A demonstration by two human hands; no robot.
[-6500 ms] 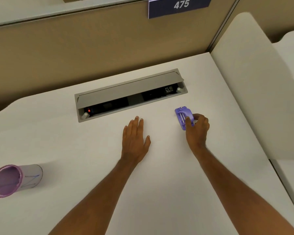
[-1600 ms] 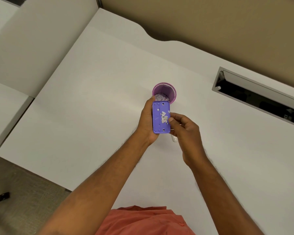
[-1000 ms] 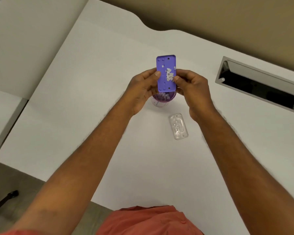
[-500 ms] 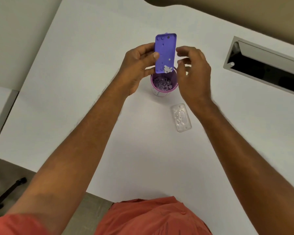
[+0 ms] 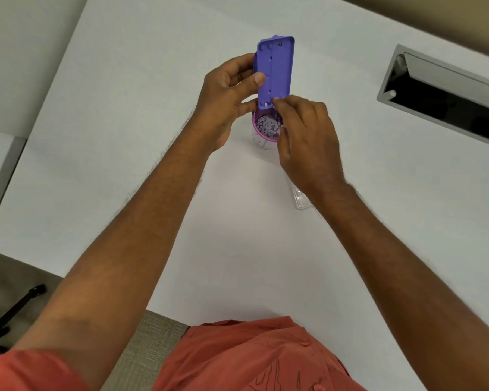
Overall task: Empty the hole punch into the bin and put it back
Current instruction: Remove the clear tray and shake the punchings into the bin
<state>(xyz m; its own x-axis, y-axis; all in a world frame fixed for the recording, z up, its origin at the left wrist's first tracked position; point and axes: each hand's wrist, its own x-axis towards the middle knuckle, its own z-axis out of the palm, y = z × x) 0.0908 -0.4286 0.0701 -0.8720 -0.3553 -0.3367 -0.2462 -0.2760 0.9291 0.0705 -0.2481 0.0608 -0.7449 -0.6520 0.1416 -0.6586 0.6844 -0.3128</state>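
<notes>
My left hand [image 5: 226, 100] grips the purple hole punch [image 5: 275, 71] by its left edge, holding it upright with its underside facing me, directly over the small pink-rimmed bin [image 5: 266, 131]. The bin stands on the white desk [image 5: 124, 136] and holds many paper dots. My right hand [image 5: 308, 136] has its fingertips at the punch's lower edge, where one or two white dots still cling. The punch's clear cover [image 5: 301, 200] lies on the desk, mostly hidden under my right wrist.
An open grey cable tray [image 5: 441, 94] is sunk into the desk at the upper right. A white divider panel [image 5: 26, 52] borders the desk on the left. The floor and a black chair leg [image 5: 14, 309] show at the lower left.
The clump of white dots on the punch's underside has mostly gone. My right hand moved from beside the punch to its lower edge. The bin still sits below the punch.
</notes>
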